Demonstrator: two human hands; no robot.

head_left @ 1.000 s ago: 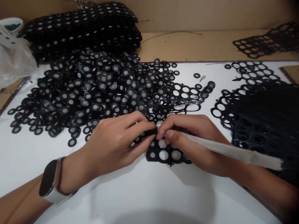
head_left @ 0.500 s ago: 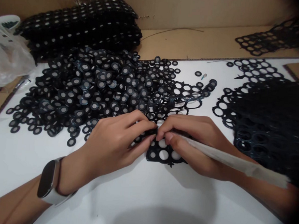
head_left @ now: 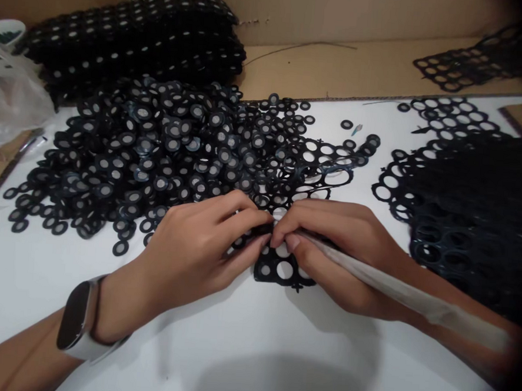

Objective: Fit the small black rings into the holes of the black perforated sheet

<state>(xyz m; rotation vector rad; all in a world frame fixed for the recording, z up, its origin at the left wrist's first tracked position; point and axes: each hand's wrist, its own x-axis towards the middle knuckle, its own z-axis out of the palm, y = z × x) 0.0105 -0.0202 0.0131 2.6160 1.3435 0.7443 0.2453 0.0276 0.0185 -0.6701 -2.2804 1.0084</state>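
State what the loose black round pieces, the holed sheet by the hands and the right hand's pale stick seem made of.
Round pieces: perhaps rubber or plastic, satin; bluish glints. Holed sheet: probably similar, duller; black webbing. Pale stick: possibly paper- or tape-wrapped, matte; uneven surface, core hidden.

Tabletop point(head_left: 153, 360), white: two hands at one black perforated sheet point(head_left: 275, 277).
Left hand point(head_left: 196, 239), banded watch point(head_left: 75, 315) at wrist, fingers on sheet; right hand point(head_left: 341, 253), gripping pale slender implement point(head_left: 388, 283); heap of grey-centred black rings point(head_left: 158, 148), toward far-left corner; dotted black bundle point(head_left: 142, 41), at far edge; dark stack of openwork sheets point(head_left: 472, 220), toward right edge; translucent bag point(head_left: 14, 98), far-left corner.
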